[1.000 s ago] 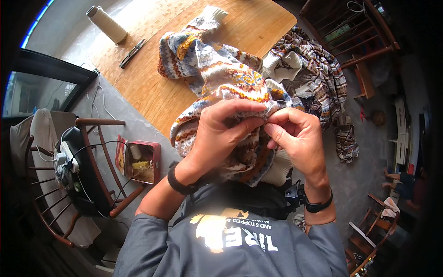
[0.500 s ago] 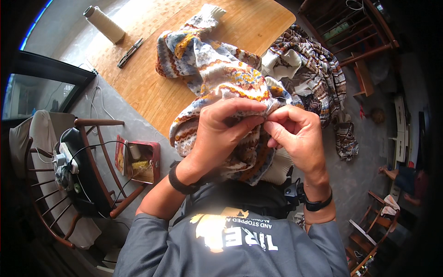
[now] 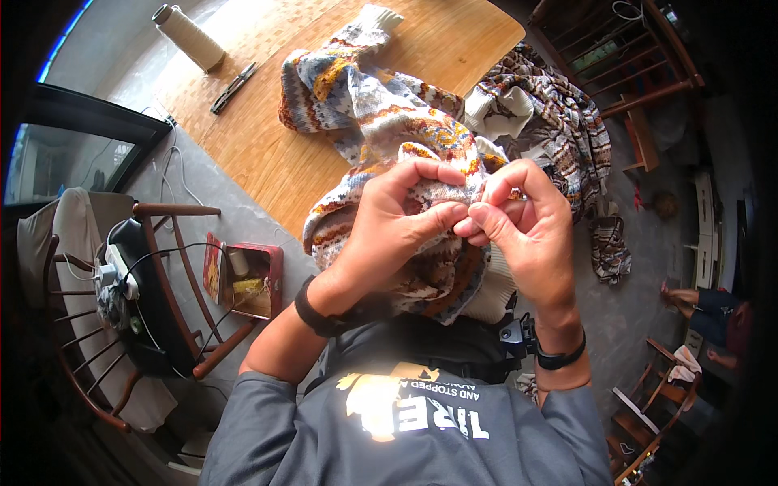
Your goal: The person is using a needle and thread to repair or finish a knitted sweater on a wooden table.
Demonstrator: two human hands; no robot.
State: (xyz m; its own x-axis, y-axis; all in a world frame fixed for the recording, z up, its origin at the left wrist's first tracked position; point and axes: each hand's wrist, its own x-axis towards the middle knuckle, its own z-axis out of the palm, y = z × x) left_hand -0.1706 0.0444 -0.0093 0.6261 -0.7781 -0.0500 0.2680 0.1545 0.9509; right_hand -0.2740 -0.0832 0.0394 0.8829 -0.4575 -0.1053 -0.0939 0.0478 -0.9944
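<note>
One patterned knitted garment (image 3: 429, 121) is spread over the near part of the wooden table (image 3: 251, 142), covering its near corner and hanging down toward the lap, with one ribbed white cuff laid toward the far side. Two hands are engaged with it: a fold is gripped between the thumb and forefinger of the left hand (image 3: 389, 219), while the thumb and fingertips of the right hand (image 3: 531, 231) are closed together just beside that fold (whether anything fine is pinched there cannot be told). One black band is worn on each wrist. A heap of similar knitwear (image 3: 559, 97) is gathered against the table's right edge; its pieces cannot be counted. Near the left corner of the table one cone of cream yarn (image 3: 193, 40) is stood, and one slim dark hand tool (image 3: 233, 87) is laid close to the left edge. The tabletop is light brown, visibly grained and brightly lit toward the left. Below the left edge, on the grey floor (image 3: 628, 316), one open red box (image 3: 278, 279) is placed, in which a spool and something yellow are held. Beside it stands one wooden armchair (image 3: 178, 211), on whose black seat a white power strip (image 3: 117, 267) is set among cables. At the far right, another person (image 3: 717, 312) is partly seen, near one wooden chair hung with a pale pink cloth (image 3: 687, 362).
</note>
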